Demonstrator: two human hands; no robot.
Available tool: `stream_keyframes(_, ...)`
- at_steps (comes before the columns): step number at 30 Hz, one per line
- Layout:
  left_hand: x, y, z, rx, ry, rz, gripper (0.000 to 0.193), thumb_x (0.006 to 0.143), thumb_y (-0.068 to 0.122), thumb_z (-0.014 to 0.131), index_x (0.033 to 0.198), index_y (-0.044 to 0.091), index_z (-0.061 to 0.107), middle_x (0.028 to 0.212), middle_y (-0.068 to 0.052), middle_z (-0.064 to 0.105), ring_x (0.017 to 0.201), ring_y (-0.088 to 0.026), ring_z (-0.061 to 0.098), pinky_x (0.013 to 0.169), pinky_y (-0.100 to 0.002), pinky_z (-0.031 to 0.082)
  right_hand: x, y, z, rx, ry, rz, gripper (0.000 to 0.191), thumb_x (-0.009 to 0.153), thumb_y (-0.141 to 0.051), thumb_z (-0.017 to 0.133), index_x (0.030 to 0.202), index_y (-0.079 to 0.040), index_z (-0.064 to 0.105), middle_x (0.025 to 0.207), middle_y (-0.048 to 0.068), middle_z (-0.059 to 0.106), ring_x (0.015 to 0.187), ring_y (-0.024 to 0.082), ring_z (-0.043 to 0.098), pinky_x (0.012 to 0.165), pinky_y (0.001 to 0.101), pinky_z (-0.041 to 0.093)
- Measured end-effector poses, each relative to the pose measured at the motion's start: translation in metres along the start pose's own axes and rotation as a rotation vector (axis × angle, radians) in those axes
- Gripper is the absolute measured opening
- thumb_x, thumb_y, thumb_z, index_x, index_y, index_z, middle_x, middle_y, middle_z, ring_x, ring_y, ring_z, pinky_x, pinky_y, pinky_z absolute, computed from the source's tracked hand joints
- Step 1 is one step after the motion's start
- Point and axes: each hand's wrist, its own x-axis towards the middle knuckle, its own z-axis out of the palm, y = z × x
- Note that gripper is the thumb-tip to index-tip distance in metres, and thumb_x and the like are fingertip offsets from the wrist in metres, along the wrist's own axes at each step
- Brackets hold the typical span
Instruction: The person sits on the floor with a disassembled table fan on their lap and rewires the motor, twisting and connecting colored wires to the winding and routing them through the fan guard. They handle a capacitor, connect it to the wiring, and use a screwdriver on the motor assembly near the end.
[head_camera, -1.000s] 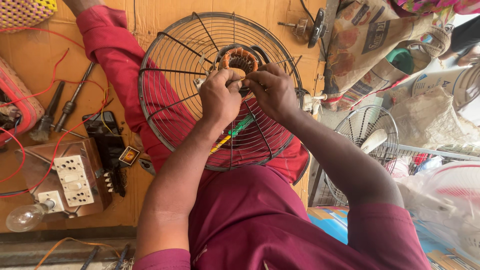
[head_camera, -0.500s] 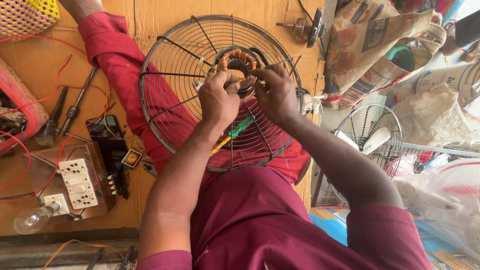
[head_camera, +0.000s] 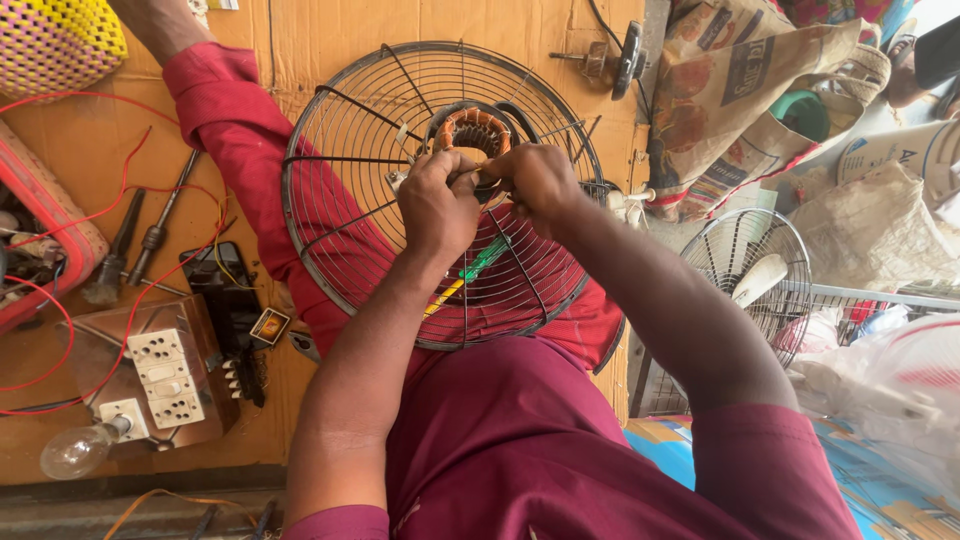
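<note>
Copper-wound motor (head_camera: 472, 131) behind wire fan guard (head_camera: 340, 200); socket board (head_camera: 165, 378), bulb (head_camera: 75, 450) nearby.

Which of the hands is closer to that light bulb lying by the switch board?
The left. The left hand works at the fan motor's copper coil, on the side toward the light bulb. The right hand sits beside it, farther from the bulb. Neither touches it.
</note>
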Motion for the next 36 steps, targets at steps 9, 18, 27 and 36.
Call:
stream_keyframes(9,0.001,-0.006,-0.002,-0.007,0.024,0.027,0.014,0.082,-0.001,0.076,0.094,0.006,0.074,0.088,-0.009,0.07,0.08,-0.024,0.07,0.072,-0.037,0.056,-0.022,0.0,-0.003,0.125,0.136,0.374,0.017,0.09,-0.012,0.072,0.103,-0.007,0.081,0.08,0.003,0.066,0.071,0.013,0.062,0.063,0.0294,0.052)
stream_keyframes(18,0.004,-0.007,0.0,0.008,-0.056,-0.1,0.005,0.089,0.005,0.076,0.09,0.006,0.072,0.09,-0.008,0.069,0.079,-0.02,0.072,0.07,-0.035,0.058,-0.028,0.012,0.005,-0.169,0.167,-0.269,0.021,0.089,-0.01,0.084,0.109,-0.007,0.079,0.098,0.011,0.068,0.086,0.025,0.07,0.073,0.0373,0.056)
stream_keyframes(27,0.002,-0.008,0.001,0.028,-0.019,-0.07,0.007,0.086,0.002,0.076,0.091,0.005,0.072,0.09,-0.009,0.068,0.078,-0.022,0.071,0.069,-0.036,0.057,-0.003,0.002,0.008,0.204,-0.069,0.542,0.02,0.095,-0.024,0.074,0.092,-0.004,0.076,0.074,0.003,0.064,0.065,0.014,0.06,0.058,0.0325,0.046)
stream_keyframes(36,0.001,-0.01,-0.004,0.012,-0.017,-0.041,0.008,0.086,0.0,0.075,0.092,0.004,0.072,0.091,-0.01,0.069,0.08,-0.023,0.071,0.071,-0.036,0.057,-0.002,-0.005,-0.007,0.438,-0.083,0.8,0.022,0.095,-0.025,0.07,0.095,-0.005,0.079,0.065,0.0,0.051,0.059,0.011,0.047,0.051,0.0294,0.037)
